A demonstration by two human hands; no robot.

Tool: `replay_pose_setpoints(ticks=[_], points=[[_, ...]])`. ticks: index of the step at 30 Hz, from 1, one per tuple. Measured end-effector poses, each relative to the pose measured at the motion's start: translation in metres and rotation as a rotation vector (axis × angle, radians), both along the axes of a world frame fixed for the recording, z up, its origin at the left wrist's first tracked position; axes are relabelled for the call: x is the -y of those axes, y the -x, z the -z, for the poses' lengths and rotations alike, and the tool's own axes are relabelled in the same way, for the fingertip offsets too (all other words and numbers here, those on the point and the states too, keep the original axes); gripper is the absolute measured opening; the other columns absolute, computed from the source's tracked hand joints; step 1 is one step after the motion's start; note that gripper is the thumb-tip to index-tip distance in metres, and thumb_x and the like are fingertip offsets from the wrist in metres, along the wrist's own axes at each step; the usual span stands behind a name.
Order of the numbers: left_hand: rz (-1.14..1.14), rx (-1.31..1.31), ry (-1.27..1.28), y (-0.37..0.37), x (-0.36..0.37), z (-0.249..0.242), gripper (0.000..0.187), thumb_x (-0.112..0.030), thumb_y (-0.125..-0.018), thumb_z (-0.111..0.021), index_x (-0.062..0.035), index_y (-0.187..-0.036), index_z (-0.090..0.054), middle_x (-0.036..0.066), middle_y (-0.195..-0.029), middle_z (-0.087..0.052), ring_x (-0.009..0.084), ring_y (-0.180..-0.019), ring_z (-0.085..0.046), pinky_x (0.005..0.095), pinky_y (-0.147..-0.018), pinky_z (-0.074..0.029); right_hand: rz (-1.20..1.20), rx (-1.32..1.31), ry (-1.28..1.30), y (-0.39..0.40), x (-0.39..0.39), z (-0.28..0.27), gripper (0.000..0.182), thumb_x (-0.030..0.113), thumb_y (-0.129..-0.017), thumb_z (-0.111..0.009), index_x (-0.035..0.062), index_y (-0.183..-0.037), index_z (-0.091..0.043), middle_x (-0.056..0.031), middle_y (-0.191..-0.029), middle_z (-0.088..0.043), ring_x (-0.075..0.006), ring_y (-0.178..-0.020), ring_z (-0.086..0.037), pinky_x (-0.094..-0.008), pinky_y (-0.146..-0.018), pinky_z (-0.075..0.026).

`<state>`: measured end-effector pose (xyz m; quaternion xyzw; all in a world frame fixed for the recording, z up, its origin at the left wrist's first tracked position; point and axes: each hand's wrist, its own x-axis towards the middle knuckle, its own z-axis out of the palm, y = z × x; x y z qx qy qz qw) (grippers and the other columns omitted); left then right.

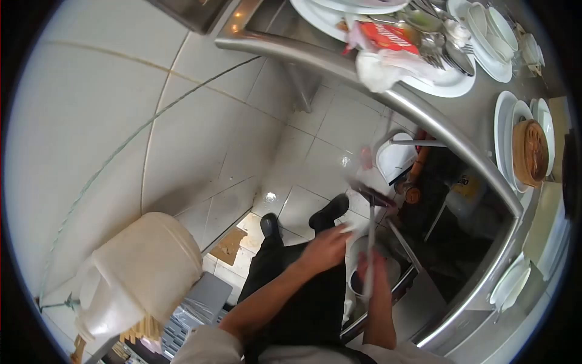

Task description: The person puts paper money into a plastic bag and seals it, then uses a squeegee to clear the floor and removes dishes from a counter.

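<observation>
My left hand is closed at the middle of the view, above my dark trousers, with something pale and blurred at its fingertips. To its right, my right hand is wrapped round a thin, light handle. The handle runs up to a dark, blurred head that is above the floor tiles. A white dustpan lies beyond this head, under the steel table.
The steel table curves round the right side, bearing an oval plate with cutlery and a red wrapper, more dishes, and a bamboo steamer. A large pale plastic jug stands at the lower left. A green cord crosses the tiled wall.
</observation>
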<state>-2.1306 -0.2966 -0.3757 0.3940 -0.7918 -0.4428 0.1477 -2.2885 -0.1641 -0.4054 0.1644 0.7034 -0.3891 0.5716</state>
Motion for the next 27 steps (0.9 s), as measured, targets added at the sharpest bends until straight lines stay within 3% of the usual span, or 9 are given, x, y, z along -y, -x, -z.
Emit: replay_pose_setpoints(ticks=[1,5,6,9,12,15,17,21,27], points=[[-0.035,0.193,-0.212,-0.049,-0.011,-0.001,0.045,-0.009,-0.080,-0.064,-0.0099,-0.125,-0.056,0.018,-0.131,-0.053,0.0349,-0.113,-0.057,0.0414,-0.093,-0.050,0.143,0.531,0.023,-0.001,-0.021,-0.003,0.018,0.025,-0.098,-0.051,0.0114,-0.110,-0.049,-0.0040,-0.078,-0.053,-0.0123,-0.050,-0.046,-0.0283,-0.042,-0.041],[-0.251,0.837,-0.645,-0.256,-0.102,0.021,0.046,-0.023,-0.083,-0.060,-0.0071,-0.126,-0.056,0.021,-0.124,-0.058,0.0374,-0.115,-0.055,0.0455,-0.098,-0.046,-0.260,0.147,-0.063,-0.031,0.026,-0.032,0.024,0.029,-0.100,-0.051,0.0100,-0.113,-0.047,-0.0009,-0.067,-0.049,-0.0099,-0.044,-0.042,-0.0263,-0.036,-0.033],[-0.268,0.957,-0.540,-0.329,-0.168,0.051,0.049,-0.025,-0.082,-0.062,-0.0060,-0.127,-0.055,0.019,-0.121,-0.059,0.0369,-0.115,-0.054,0.0447,-0.100,-0.044,-0.339,0.072,-0.013,-0.024,0.045,-0.014,0.026,0.029,-0.100,-0.051,0.0093,-0.115,-0.047,0.0001,-0.064,-0.047,-0.0100,-0.043,-0.041,-0.0267,-0.035,-0.033],[-0.511,1.051,-0.641,-0.383,-0.221,0.005,0.047,-0.024,-0.080,-0.063,-0.0054,-0.123,-0.056,0.021,-0.118,-0.060,0.0359,-0.114,-0.056,0.0467,-0.095,-0.046,-0.547,-0.325,0.121,0.009,0.135,0.110,0.034,0.034,-0.101,-0.045,0.0052,-0.117,-0.048,-0.0003,-0.059,-0.047,-0.0110,-0.046,-0.046,-0.0285,-0.040,-0.039],[-0.733,0.944,-0.748,-0.374,-0.265,-0.027,0.032,-0.023,-0.081,-0.065,-0.0032,-0.106,-0.063,0.021,-0.095,-0.067,0.0332,-0.095,-0.065,0.0407,-0.082,-0.051,-0.525,-0.390,0.424,0.077,0.278,0.257,0.031,0.037,-0.101,-0.040,0.0104,-0.092,-0.053,-0.0024,-0.062,-0.049,-0.0125,-0.052,-0.049,-0.0291,-0.045,-0.042],[-0.895,0.665,-0.832,-0.389,-0.371,0.002,0.024,-0.019,-0.086,-0.062,0.0005,-0.100,-0.066,0.020,-0.088,-0.069,0.0225,-0.089,-0.068,0.0319,-0.079,-0.051,-0.200,-0.084,0.344,0.072,0.424,0.267,0.022,0.031,-0.100,-0.039,0.0146,-0.091,-0.050,-0.0023,-0.062,-0.048,-0.0131,-0.051,-0.045,-0.0273,-0.041,-0.038],[-1.052,0.615,-0.925,-0.365,-0.377,0.010,0.024,-0.019,-0.086,-0.062,0.0008,-0.100,-0.066,0.019,-0.088,-0.069,0.0220,-0.088,-0.068,0.0319,-0.079,-0.051,-0.100,-0.012,0.359,0.052,0.477,0.281,0.022,0.032,-0.100,-0.039,0.0157,-0.088,-0.048,-0.0017,-0.061,-0.047,-0.0134,-0.047,-0.042,-0.0277,-0.038,-0.035],[-1.206,0.617,-1.045,-0.333,-0.362,0.022,0.025,-0.019,-0.087,-0.061,0.0014,-0.101,-0.066,0.018,-0.088,-0.069,0.0211,-0.087,-0.067,0.0319,-0.079,-0.051,-0.135,-0.204,0.287,0.027,0.504,0.334,0.021,0.031,-0.099,-0.040,0.0179,-0.083,-0.043,-0.0016,-0.059,-0.043,-0.0142,-0.041,-0.036,-0.0274,-0.036,-0.030],[-1.260,0.541,-1.013,-0.330,-0.343,0.044,0.025,-0.018,-0.088,-0.061,0.0023,-0.101,-0.065,0.016,-0.088,-0.069,0.0197,-0.086,-0.066,0.0319,-0.078,-0.051,-0.330,-0.167,0.251,0.011,0.510,0.370,0.021,0.033,-0.099,-0.042,0.0201,-0.081,-0.040,-0.0017,-0.056,-0.037,-0.0172,-0.040,-0.034,-0.0315,-0.035,-0.030]])
